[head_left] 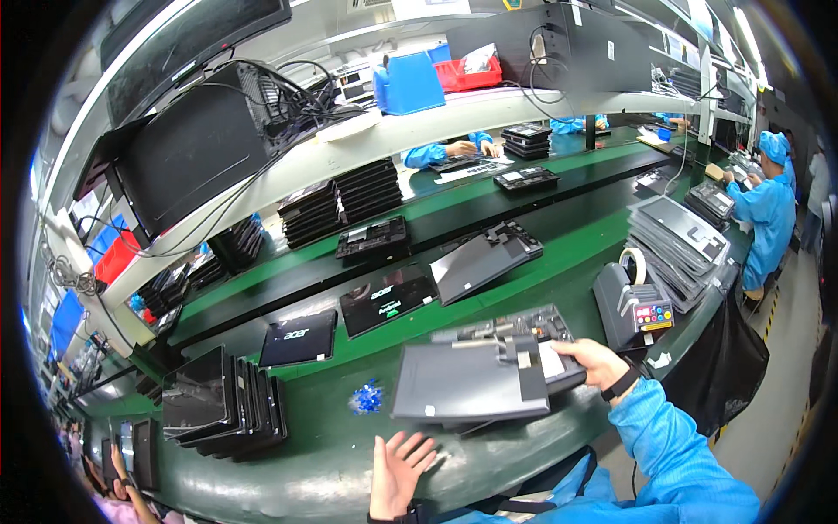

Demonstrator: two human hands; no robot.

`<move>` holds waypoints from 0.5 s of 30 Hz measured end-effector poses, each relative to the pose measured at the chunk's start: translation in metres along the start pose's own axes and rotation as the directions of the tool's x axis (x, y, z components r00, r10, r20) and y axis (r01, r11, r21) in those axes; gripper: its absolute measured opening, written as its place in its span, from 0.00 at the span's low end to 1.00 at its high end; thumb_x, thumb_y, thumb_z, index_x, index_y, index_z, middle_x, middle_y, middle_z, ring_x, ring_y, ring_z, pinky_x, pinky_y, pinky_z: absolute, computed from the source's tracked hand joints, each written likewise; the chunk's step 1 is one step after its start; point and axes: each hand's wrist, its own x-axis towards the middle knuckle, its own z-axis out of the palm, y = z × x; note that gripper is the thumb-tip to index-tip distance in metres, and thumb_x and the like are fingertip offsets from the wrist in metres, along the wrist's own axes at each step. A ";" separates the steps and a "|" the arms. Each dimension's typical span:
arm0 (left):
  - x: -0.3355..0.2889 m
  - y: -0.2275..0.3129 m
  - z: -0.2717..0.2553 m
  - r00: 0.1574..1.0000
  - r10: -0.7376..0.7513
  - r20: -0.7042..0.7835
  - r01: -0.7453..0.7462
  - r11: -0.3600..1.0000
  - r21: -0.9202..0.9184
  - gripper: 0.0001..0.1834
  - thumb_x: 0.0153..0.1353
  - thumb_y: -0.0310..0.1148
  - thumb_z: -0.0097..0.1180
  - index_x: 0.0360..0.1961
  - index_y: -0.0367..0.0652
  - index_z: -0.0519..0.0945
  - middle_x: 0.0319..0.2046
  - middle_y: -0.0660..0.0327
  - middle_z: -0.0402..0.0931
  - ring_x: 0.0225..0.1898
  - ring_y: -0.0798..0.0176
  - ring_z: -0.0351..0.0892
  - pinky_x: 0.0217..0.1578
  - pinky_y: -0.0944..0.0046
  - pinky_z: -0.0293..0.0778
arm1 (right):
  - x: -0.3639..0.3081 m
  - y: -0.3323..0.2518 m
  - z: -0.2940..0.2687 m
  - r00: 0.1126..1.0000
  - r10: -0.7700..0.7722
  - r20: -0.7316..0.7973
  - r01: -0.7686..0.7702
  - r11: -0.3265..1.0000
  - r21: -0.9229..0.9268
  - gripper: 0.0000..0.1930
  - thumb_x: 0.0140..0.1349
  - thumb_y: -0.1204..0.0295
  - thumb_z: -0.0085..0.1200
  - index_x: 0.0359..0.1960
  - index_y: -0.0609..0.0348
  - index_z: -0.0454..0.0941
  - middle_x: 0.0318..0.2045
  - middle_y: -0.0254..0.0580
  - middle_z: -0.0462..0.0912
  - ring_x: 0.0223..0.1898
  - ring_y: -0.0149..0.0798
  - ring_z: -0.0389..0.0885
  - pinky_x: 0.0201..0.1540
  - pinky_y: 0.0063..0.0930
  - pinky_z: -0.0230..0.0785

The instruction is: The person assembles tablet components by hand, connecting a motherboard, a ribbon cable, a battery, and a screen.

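My right hand (595,363) is closed on the right edge of a tablet assembly (471,382), which has a plain dark grey panel with a small white sticker. Behind that panel, an opened tablet housing (515,325) shows its inner parts. Below the panel's lower left corner, my left hand (400,467) has its fingers spread, palm showing, with nothing in it. A small heap of blue bits (367,397) lies on the green bench left of the panel. Beyond it are two tablets with lit screens, one smaller (298,339) and one larger (388,299).
Black tablets (205,402) stand stacked at the left. On the right are a tape dispenser (633,306) and a pile of bagged panels (676,244). Further tablets (374,238) lie on the dark conveyor. Overhead runs a shelf (349,135); a co-worker in blue (768,214) stands far right.
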 end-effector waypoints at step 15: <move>0.008 -0.040 0.050 0.961 0.062 -0.269 0.040 0.932 0.360 0.18 0.66 0.40 0.50 0.52 0.40 0.70 0.48 0.57 0.72 0.48 0.58 0.74 0.35 0.51 0.79 | -0.058 0.009 0.048 0.985 -0.140 0.098 0.171 0.839 -0.516 0.19 0.61 0.63 0.55 0.45 0.68 0.72 0.36 0.40 0.80 0.33 0.25 0.75 0.37 0.22 0.68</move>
